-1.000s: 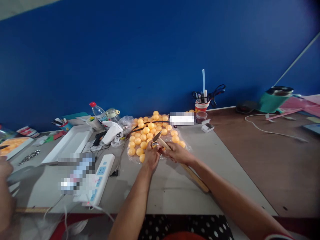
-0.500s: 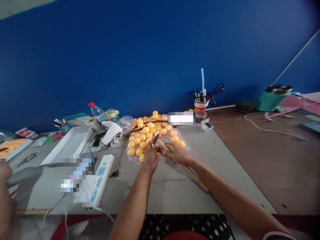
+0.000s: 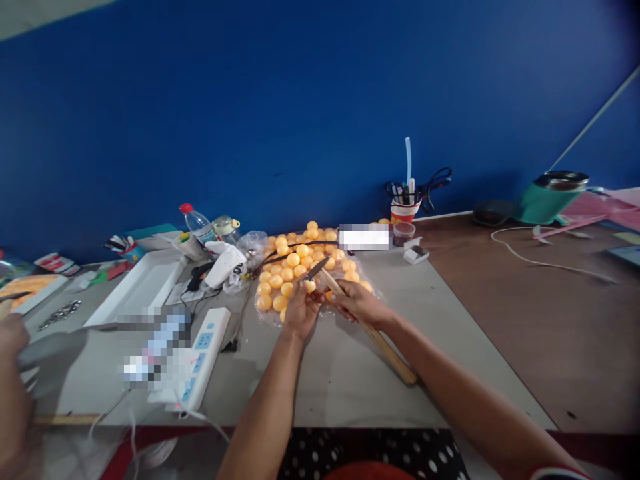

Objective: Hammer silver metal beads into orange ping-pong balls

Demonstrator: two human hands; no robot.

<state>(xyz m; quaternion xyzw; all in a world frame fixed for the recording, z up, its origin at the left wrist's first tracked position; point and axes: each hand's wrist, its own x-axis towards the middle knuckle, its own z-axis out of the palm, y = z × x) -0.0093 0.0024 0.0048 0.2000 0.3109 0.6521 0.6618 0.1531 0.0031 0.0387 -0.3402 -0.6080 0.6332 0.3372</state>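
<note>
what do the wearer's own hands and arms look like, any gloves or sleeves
The left hand and right hand are bare, with no gloves, and no watch shows on either wrist. Both the left forearm and right forearm are uncovered. A dark sleeve with white and red trim shows on the right arm; no left sleeve is in view.

Workshop, long worktable (image 3: 345, 393), power strip (image 3: 204, 360), many orange balls (image 3: 287, 274), shallow white tray (image 3: 137, 288)
</note>
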